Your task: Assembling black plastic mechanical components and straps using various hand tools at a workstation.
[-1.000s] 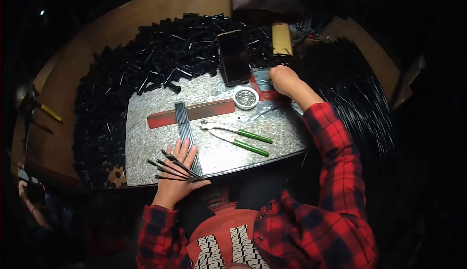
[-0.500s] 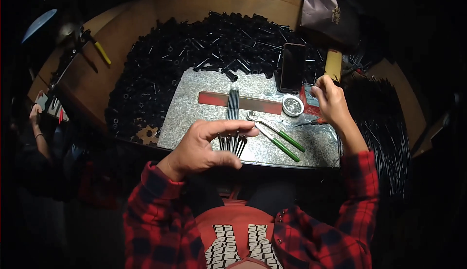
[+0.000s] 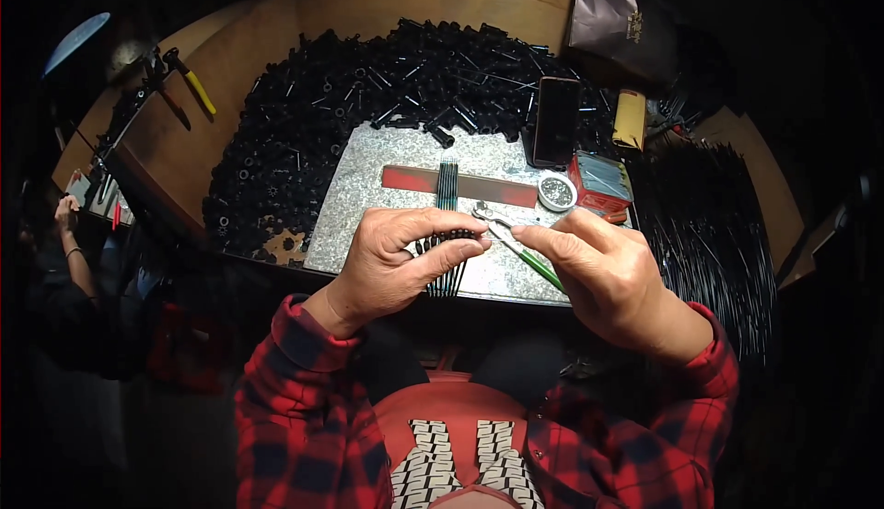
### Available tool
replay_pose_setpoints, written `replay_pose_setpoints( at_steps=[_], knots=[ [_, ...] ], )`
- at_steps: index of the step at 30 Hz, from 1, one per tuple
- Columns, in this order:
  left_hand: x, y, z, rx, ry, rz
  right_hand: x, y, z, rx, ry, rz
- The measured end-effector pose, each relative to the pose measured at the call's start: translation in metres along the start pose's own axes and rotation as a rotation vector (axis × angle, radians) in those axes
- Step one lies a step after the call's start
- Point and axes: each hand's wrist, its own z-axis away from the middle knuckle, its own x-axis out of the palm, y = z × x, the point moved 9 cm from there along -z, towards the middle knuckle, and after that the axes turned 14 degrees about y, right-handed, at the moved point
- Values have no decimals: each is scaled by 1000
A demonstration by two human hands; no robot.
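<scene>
My left hand [image 3: 391, 256] is closed in a pinch, thumb and forefinger tips together over the near end of a row of thin dark rods [image 3: 447, 182]. Small black knobs show between those fingers; what the tips grip is too small to make out. Just to its right, my right hand [image 3: 603, 265] is also pinched, its fingertips close to the left ones; anything in them is hidden. The rods lie across a flat red and brown bar [image 3: 502, 189] on a speckled metal board [image 3: 350, 196]. Green-handled pliers [image 3: 529, 260] lie beneath, partly covered by my right hand.
Behind the board is a heap of black parts [image 3: 368, 85] inside a curved wooden wall [image 3: 304, 7]. A white cup of small bits [image 3: 556, 192], a red box [image 3: 603, 198], a phone [image 3: 556, 122] and many dark rods [image 3: 714, 223] stand right. A co-worker's hand [image 3: 66, 214] shows far left.
My right hand has come from beside the red box down and left, to near my left fingertips. The left thumb and forefinger, apart before, have closed together.
</scene>
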Motion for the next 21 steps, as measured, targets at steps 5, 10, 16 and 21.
replay_pose_setpoints(
  at_steps=[5, 10, 16, 21],
  knots=[
    [-1, 1, 3, 0, -10, 0, 8, -1, 0, 4, -40, 52],
    [-2, 1, 4, 12, -17, 2, 9, -2, -1, -3, -50, 61],
    [4, 5, 3, 9, -59, 4, 10, -3, -2, 1, -45, -8],
    [9, -1, 3, -16, -90, 12, 2, 2, -6, 76, 3, -47]
  ],
)
